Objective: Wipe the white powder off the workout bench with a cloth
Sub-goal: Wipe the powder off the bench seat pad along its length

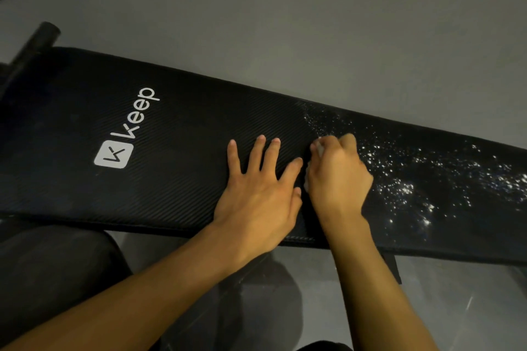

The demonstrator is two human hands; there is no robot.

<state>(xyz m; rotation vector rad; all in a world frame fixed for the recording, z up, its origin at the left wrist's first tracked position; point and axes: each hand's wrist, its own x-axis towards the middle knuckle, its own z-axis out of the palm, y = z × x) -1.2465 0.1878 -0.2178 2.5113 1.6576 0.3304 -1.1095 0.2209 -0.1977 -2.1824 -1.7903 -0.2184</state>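
Observation:
A black padded workout bench point(176, 157) with a white "Keep" logo runs across the view from left to right. White powder point(405, 182) is speckled over its right part, from the middle to the right edge. My left hand point(256, 196) lies flat on the pad with its fingers spread, just left of the powder. My right hand point(339, 177) is curled round a small white cloth point(319, 148) and presses it on the pad at the powder's left edge. Most of the cloth is hidden under the fingers.
A grey floor point(285, 23) lies beyond the bench. A black bar point(37, 43) of the bench frame sticks out at the far left. Dark clothing over my legs point(57, 271) fills the lower left, below the bench's near edge.

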